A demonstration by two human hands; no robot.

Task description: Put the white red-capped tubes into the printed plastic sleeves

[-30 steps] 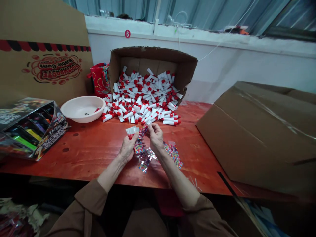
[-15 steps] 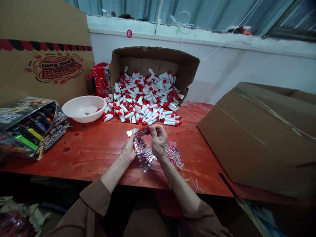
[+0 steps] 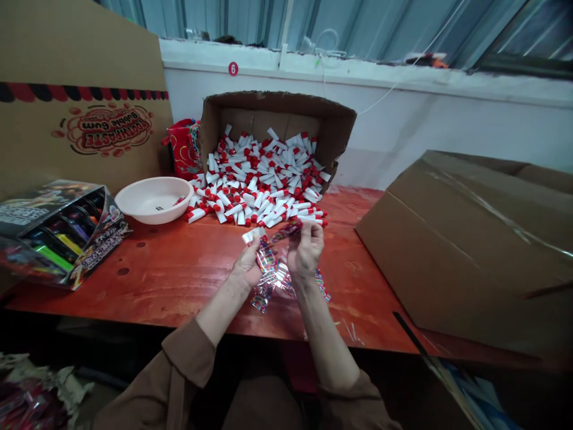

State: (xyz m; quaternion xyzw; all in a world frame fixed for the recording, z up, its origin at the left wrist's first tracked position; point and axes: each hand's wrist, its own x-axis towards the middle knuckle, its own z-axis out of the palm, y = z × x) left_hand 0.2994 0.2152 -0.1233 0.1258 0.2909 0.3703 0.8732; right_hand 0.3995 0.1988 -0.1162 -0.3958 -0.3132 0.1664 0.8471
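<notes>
My left hand [image 3: 249, 263] is closed on a strip of shiny, colourful printed wrappers [image 3: 267, 263], with a white-and-silver end poking out above the thumb. The strip hangs down to the red table [image 3: 179, 280]. My right hand [image 3: 306, 249] pinches a dark, reddish part of the wrappers [image 3: 286, 230] at its upper end, right of my left hand. More wrappers [image 3: 323, 285] lie on the table, partly behind my right wrist. Beyond both hands, many white tubes with red caps [image 3: 268, 179] spill from a cardboard box [image 3: 280, 101] tipped on its side.
A pale pink bowl [image 3: 154, 200] stands left of the tubes, beside a display box of colourful items [image 3: 67, 233]. Behind them rises a large printed carton [image 3: 40, 137]. Another big cardboard box [image 3: 465, 251] fills the right side. A red bag [image 3: 184, 149] stands behind the bowl.
Both hands have shifted right. My right hand has drawn its end of the wrappers away from my left hand, widening the space between them. The camera view has moved slightly.
</notes>
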